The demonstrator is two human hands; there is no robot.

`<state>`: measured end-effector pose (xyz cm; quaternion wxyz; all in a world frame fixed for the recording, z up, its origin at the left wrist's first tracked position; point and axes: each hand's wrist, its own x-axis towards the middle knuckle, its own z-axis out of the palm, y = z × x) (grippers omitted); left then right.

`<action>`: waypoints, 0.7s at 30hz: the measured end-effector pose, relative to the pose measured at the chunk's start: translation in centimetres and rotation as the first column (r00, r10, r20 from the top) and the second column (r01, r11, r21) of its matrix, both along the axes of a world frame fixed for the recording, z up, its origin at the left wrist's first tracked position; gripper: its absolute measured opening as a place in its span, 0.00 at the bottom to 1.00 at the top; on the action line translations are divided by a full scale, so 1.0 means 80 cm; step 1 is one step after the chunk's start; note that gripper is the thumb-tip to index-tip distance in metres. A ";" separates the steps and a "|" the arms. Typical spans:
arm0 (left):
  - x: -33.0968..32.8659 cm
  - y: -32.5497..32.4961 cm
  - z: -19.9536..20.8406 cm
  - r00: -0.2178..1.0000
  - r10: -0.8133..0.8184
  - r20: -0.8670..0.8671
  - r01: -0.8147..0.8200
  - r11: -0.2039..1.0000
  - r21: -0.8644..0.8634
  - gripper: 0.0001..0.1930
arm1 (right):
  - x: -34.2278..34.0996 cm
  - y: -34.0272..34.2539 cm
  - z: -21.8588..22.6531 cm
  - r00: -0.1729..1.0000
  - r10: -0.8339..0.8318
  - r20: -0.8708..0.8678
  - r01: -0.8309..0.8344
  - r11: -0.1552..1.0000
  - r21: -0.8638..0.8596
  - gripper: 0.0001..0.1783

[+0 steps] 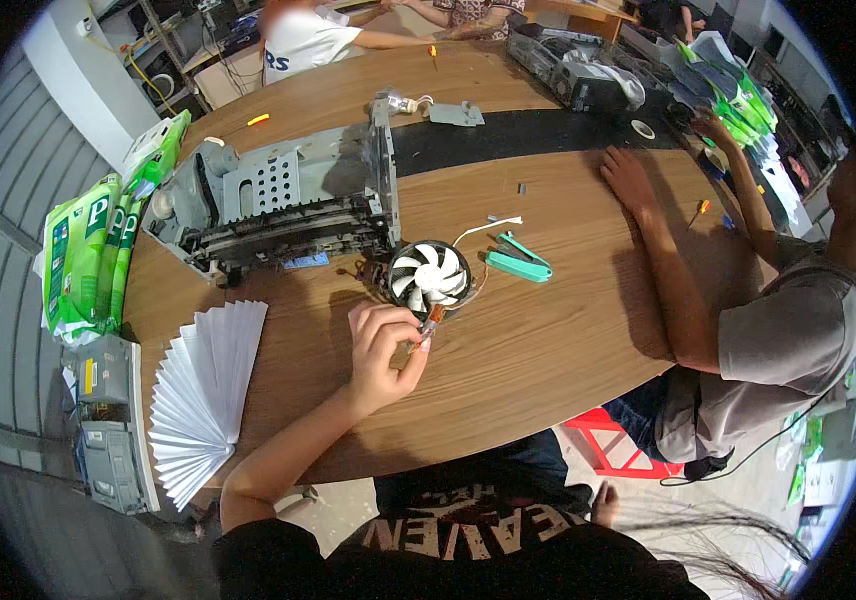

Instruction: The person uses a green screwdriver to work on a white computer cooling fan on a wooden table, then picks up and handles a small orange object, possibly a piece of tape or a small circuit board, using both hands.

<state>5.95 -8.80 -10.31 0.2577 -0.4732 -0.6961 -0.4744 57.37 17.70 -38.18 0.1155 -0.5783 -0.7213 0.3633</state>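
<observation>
My left hand (386, 355) reaches in over the wooden table, its fingers and thumb pinched on a small orange-brown and clear piece (433, 322). That piece meets the near rim of a round fan (429, 274) with white blades and a black frame. Whether it touches the fan, I cannot tell. A thin white wire (488, 228) runs off behind the fan. To the fan's right lies a teal folding tool (519, 262), partly unfolded. No right hand of mine can be made out.
A stripped grey printer chassis (278, 190) stands behind on the left. A fanned-out folded white paper (210, 395) lies at near left, with green-white paper packs (88, 250) beyond. At right, a co-worker's arm (663, 260) rests on the table. More dismantled equipment (588, 80) sits far right.
</observation>
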 end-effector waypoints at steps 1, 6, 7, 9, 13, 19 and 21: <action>0.003 -0.004 0.003 1.000 0.020 -0.012 -0.021 1.000 -0.020 0.11 | -0.075 -0.010 0.055 0.983 0.090 -0.160 -0.073 0.991 0.109 0.21; 0.004 0.025 0.015 0.990 0.085 0.115 -0.088 0.996 0.028 0.11 | -0.255 -0.003 0.306 0.432 0.867 -0.248 -0.640 0.488 0.594 0.08; 0.003 0.026 0.023 0.989 0.090 0.117 -0.093 0.996 0.018 0.10 | -0.292 0.007 0.318 0.275 0.937 -0.214 -0.582 0.340 0.739 0.08; -0.004 0.029 0.027 0.979 0.076 0.190 -0.097 0.990 0.104 0.10 | -0.369 0.007 0.343 0.198 0.963 -0.181 -0.481 0.256 0.839 0.07; -0.007 0.049 0.037 0.882 -0.124 0.454 -0.006 0.962 0.274 0.09 | -0.516 -0.032 0.396 0.217 0.949 -0.228 -0.336 0.291 0.896 0.21; -0.014 0.043 0.042 0.817 -0.242 0.523 0.016 0.917 0.399 0.12 | -0.586 -0.056 0.396 0.183 0.962 -0.202 -0.465 0.265 0.844 0.18; -0.015 0.033 0.038 0.802 -0.225 0.554 0.002 0.928 0.373 0.12 | -0.579 -0.061 0.384 0.136 0.971 -0.197 -0.508 0.240 0.827 0.13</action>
